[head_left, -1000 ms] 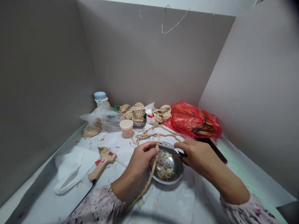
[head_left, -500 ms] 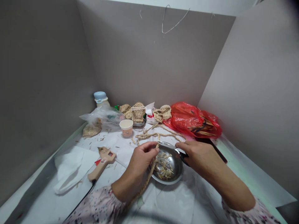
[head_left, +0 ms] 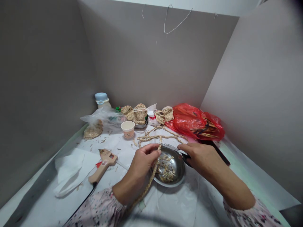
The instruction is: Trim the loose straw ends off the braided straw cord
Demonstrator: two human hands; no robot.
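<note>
A braided straw cord (head_left: pixel 151 181) is pinched between the thumb and fingers of my left hand (head_left: pixel 142 164). It runs down toward my left sleeve and up past my fingertips, with more of it looped on the table beyond. My right hand (head_left: pixel 199 156) is closed around the black handle of a pair of scissors (head_left: pixel 169 147). The metal blades point left and reach the cord just above my left fingertips. Below both hands is a steel bowl (head_left: pixel 181 170) holding straw clippings (head_left: pixel 167 170).
On the left lie a glue gun (head_left: pixel 104 167) and white paper (head_left: pixel 71 170). Farther back stand a paper cup (head_left: pixel 128 129), a blue-lidded bottle (head_left: pixel 102 100), woven straw pieces (head_left: pixel 139 113) and a red plastic bag (head_left: pixel 189 119). Grey panels (head_left: pixel 151 63) enclose the table.
Almost nothing differs. Both hands keep their hold on the cord and scissors, with the right forearm shifted very slightly.
</note>
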